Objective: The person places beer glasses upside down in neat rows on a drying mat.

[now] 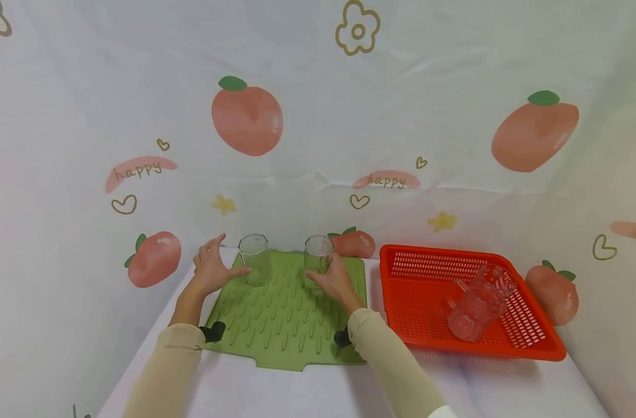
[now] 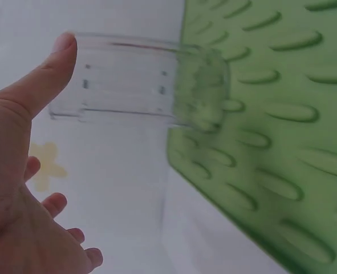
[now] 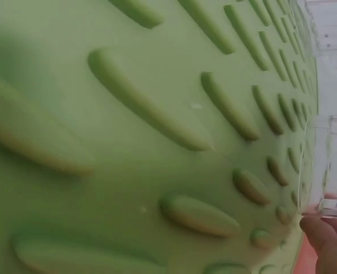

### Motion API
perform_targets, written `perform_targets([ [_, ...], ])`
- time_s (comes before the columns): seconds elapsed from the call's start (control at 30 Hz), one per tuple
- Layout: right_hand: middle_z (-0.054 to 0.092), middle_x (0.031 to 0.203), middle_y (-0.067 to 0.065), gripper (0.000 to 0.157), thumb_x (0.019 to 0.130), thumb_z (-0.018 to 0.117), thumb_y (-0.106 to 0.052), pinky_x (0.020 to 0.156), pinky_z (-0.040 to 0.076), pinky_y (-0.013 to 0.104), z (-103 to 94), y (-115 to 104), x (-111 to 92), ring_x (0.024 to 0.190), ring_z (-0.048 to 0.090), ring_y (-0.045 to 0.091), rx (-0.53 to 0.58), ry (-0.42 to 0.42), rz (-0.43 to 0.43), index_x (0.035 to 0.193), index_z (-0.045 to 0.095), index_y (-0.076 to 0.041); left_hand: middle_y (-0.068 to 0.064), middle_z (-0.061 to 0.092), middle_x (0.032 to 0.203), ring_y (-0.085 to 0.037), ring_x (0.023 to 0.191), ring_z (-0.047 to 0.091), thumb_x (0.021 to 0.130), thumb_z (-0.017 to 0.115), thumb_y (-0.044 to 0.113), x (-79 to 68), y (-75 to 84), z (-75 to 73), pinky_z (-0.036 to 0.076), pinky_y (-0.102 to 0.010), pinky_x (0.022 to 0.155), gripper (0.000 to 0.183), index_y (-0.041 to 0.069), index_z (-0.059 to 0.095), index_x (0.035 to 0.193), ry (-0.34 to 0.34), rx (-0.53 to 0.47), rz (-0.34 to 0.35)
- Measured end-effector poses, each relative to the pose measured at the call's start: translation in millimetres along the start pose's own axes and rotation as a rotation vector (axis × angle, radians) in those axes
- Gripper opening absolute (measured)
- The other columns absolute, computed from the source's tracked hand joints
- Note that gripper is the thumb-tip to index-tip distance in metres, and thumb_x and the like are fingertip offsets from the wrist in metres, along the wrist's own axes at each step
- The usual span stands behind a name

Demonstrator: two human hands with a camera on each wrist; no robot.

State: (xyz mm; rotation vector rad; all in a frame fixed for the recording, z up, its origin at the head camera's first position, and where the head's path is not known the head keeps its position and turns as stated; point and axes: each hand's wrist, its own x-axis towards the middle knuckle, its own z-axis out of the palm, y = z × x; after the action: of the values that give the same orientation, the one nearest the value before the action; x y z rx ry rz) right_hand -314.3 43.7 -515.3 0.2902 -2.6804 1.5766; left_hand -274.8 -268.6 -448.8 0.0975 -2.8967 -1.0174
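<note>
Two clear drinking glasses stand upright near the back of a green ridged drying mat (image 1: 286, 325). My left hand (image 1: 213, 270) is beside the left glass (image 1: 257, 261), fingers spread and raised. Its thumb (image 2: 48, 77) reaches toward the glass and overlaps the top end in the left wrist view, while the other fingers stay apart from it. My right hand (image 1: 337, 281) holds the right glass (image 1: 318, 254), thumb across the front and fingers round the right side. The right wrist view catches only part of this glass (image 3: 319, 165), with fingers at its lower right.
Right of the mat sits a red perforated plastic basket (image 1: 474, 348), with clear glassware (image 1: 477, 307) including a handled mug leaning inside. A white cloth (image 1: 307, 191) printed with peaches hangs directly behind the mat and basket. The table surface (image 1: 276, 395) is white.
</note>
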Motion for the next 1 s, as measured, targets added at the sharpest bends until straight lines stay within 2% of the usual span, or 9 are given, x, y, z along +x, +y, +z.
perform_targets([
  [0.07,0.055,0.142,0.019,0.072,0.089,0.08,-0.036,0.103,0.051,0.054,1.6,2.7,-0.3,0.133,0.055,0.035,-0.016,0.001,-0.005,0.143,0.045,-0.004,-0.037,0.011,0.162,-0.058,0.149,0.007,0.081,0.084,0.047,0.5,-5.5,3.5,0.011,-0.072,0.118,0.118,0.006,0.01,0.164,-0.011,0.013,0.0],
  [0.2,0.049,0.153,0.017,0.081,0.089,0.08,-0.036,0.111,0.047,0.054,3.6,4.7,0.9,0.143,0.048,0.035,-0.01,-0.012,-0.018,0.152,0.037,-0.006,-0.04,0.011,0.16,-0.061,0.147,0.009,0.08,0.084,0.049,-1.0,-12.8,7.4,0.012,-0.074,0.116,0.119,0.003,0.012,0.162,-0.037,0.007,-0.019],
  [0.33,0.044,0.158,0.017,0.085,0.089,0.08,-0.034,0.115,0.043,0.055,3.9,4.5,0.8,0.148,0.042,0.035,-0.003,-0.02,-0.01,0.155,0.033,-0.006,-0.04,0.01,0.16,-0.061,0.147,0.008,0.081,0.082,0.05,-3.3,-18.4,12.0,0.014,-0.073,0.116,0.118,0.002,0.012,0.162,-0.086,-0.01,-0.063],
  [0.47,0.044,0.158,0.018,0.085,0.089,0.08,-0.033,0.114,0.044,0.056,4.3,5.1,0.3,0.148,0.043,0.036,-0.007,-0.024,-0.004,0.155,0.035,-0.005,-0.041,0.008,0.16,-0.063,0.147,0.006,0.082,0.081,0.051,-5.3,-24.5,17.1,0.017,-0.075,0.115,0.119,0.001,0.01,0.162,-0.134,-0.018,-0.107],
  [0.77,0.045,0.156,0.019,0.084,0.088,0.081,-0.031,0.114,0.043,0.056,7.0,7.3,2.0,0.147,0.044,0.036,-0.019,-0.02,-0.028,0.154,0.036,-0.005,-0.042,0.012,0.159,-0.067,0.144,0.011,0.082,0.08,0.053,-8.2,-41.8,30.2,0.022,-0.079,0.112,0.116,0.004,0.014,0.163,-0.158,-0.002,-0.167],
  [0.9,0.046,0.154,0.018,0.083,0.087,0.082,-0.029,0.116,0.042,0.056,6.4,10.2,3.0,0.147,0.044,0.036,-0.014,-0.021,-0.026,0.153,0.038,-0.005,-0.041,0.016,0.16,-0.066,0.144,0.014,0.081,0.08,0.055,-7.4,-50.6,39.5,0.02,-0.079,0.112,0.115,0.003,0.018,0.162,-0.155,0.022,-0.176],
  [1.0,0.047,0.154,0.017,0.082,0.087,0.083,-0.03,0.115,0.043,0.056,5.5,12.0,2.8,0.146,0.044,0.036,-0.014,-0.022,-0.014,0.152,0.038,-0.006,-0.038,0.014,0.162,-0.064,0.147,0.012,0.08,0.079,0.058,-6.6,-53.6,43.3,0.016,-0.079,0.113,0.116,0.004,0.018,0.162,-0.168,0.062,-0.172],
])
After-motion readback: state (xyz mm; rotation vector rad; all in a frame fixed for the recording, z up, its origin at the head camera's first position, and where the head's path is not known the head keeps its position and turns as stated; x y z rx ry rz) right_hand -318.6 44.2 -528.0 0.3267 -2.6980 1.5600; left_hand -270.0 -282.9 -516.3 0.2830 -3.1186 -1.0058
